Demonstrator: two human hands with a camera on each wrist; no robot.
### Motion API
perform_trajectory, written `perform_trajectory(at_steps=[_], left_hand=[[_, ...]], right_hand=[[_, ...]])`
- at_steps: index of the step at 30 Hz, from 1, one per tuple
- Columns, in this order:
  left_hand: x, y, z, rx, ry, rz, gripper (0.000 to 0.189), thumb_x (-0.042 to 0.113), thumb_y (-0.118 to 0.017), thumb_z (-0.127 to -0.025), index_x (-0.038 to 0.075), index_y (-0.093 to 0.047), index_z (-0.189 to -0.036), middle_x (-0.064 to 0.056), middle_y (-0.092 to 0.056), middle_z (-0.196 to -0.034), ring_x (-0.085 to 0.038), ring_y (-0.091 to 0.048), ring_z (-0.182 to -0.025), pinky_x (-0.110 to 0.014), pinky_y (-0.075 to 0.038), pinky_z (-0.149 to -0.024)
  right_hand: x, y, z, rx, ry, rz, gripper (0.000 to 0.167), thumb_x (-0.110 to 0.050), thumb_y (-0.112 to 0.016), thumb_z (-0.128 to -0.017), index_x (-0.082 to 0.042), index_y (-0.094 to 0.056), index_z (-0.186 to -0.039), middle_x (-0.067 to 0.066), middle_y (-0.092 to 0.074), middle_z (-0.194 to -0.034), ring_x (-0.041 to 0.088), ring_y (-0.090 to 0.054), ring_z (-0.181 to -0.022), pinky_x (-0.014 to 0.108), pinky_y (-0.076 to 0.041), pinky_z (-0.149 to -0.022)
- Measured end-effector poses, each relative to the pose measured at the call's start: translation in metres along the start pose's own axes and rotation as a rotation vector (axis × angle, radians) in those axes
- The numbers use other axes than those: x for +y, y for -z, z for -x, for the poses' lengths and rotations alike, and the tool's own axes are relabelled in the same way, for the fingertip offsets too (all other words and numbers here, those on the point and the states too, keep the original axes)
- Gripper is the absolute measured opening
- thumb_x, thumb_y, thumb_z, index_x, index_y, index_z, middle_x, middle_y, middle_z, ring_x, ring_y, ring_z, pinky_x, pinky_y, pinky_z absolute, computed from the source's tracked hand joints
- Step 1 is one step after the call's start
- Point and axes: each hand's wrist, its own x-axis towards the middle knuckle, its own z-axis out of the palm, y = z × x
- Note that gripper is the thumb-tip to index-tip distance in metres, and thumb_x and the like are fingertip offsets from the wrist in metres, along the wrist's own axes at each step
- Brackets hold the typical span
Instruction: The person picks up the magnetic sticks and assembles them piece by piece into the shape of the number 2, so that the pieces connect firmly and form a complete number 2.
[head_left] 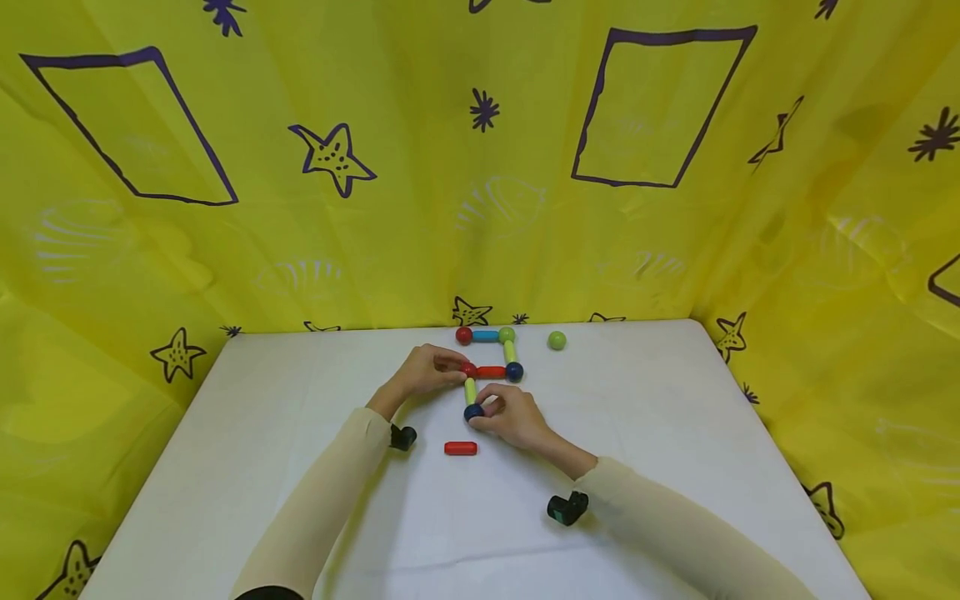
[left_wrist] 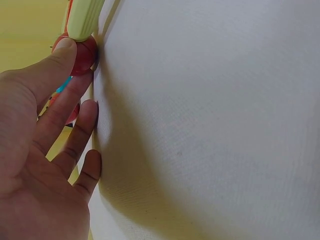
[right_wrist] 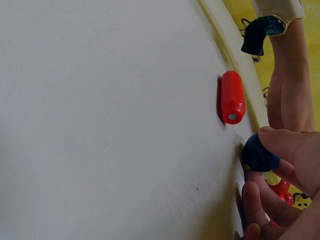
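Note:
My left hand [head_left: 429, 369] pinches a red ball [left_wrist: 86, 54] between thumb and forefinger, its other fingers spread beside the table. A pale green rod [head_left: 470, 392] runs from that ball toward me to a dark blue ball [right_wrist: 260, 154], which my right hand [head_left: 516, 415] grips with thumb and fingers. These belong to a zigzag chain: a red rod [head_left: 491, 372] leads right to a second dark blue ball [head_left: 514, 372], then another pale green rod [head_left: 510, 352] goes back to a green ball [head_left: 507, 334]. A blue rod [head_left: 486, 336] joins that to a red ball [head_left: 464, 336] at the far left.
A loose red rod [head_left: 461, 448] with a metal disc in its end lies nearer me than the chain. One loose green ball [head_left: 557, 340] sits at the back right. Yellow patterned cloth [head_left: 420, 250] hangs behind and beside the white table [head_left: 300, 467].

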Motion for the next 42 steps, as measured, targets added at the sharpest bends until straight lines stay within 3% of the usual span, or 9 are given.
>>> perform_trajectory(at_steps=[20,28,39,42], left_hand=[[0.005,0.002,0.001,-0.022,0.067,0.003,0.031,0.025,-0.078,-0.093,0.014,-0.077,-0.122,0.001,-0.077,-0.11,-0.02,-0.07,-0.104,-0.043,-0.052,-0.1],[0.003,0.0,0.001,-0.014,0.049,0.003,0.03,0.024,-0.078,-0.093,0.012,-0.077,-0.121,0.0,-0.078,-0.106,-0.019,-0.072,-0.103,-0.045,-0.05,-0.101],[0.004,-0.002,0.002,-0.003,0.034,-0.03,0.032,0.024,-0.078,-0.093,0.012,-0.076,-0.122,0.0,-0.078,-0.106,-0.019,-0.07,-0.101,-0.045,-0.05,-0.101],[0.005,-0.002,0.003,-0.004,0.03,-0.031,0.032,0.024,-0.078,-0.093,0.011,-0.076,-0.122,-0.001,-0.078,-0.106,-0.019,-0.07,-0.101,-0.045,-0.05,-0.1]], right_hand=[[-0.005,-0.005,-0.002,0.008,0.036,0.025,0.026,-0.021,-0.087,-0.084,-0.014,-0.069,-0.101,0.0,-0.074,-0.091,0.017,-0.066,-0.089,0.035,-0.051,-0.076],[-0.004,-0.004,-0.002,-0.006,0.043,0.024,0.026,-0.02,-0.087,-0.085,-0.014,-0.069,-0.102,0.0,-0.074,-0.093,0.016,-0.067,-0.09,0.035,-0.052,-0.078],[-0.001,0.022,-0.004,-0.248,0.105,0.012,0.044,-0.022,-0.084,-0.088,-0.012,-0.063,-0.126,0.004,-0.073,-0.111,0.021,-0.07,-0.105,0.04,-0.057,-0.089],[0.002,0.031,-0.003,-0.319,0.136,0.02,0.052,-0.024,-0.083,-0.089,-0.013,-0.059,-0.133,0.005,-0.071,-0.115,0.022,-0.068,-0.101,0.038,-0.056,-0.087]])
